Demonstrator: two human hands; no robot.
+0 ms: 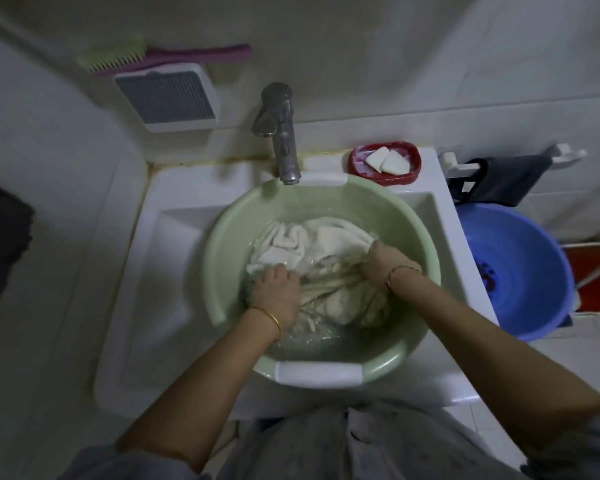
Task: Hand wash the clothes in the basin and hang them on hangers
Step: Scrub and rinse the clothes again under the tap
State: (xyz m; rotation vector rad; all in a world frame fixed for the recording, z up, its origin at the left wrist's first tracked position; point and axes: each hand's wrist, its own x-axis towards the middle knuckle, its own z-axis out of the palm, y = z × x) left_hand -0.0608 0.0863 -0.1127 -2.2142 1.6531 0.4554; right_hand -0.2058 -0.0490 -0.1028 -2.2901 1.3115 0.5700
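Left hand (276, 289), fingers curled, grips the near-left part of the white garment (321, 268); right hand (387, 263) clutches its right part, fingers buried in folds. Each wrist bears one bracelet. One garment, cream-white, soaked and bunched into ridges, lies in shallow water inside one pale green basin (222, 271) seated in the white sink (160, 271). Beyond: one metal faucet (281, 133), one red soap dish (357, 159) carrying two white soap pieces (387, 161). At right, one blue basin (527, 258).

Bare forearms, a thin gold bangle (269, 318) on each wrist, and a grey patterned garment (343, 445).
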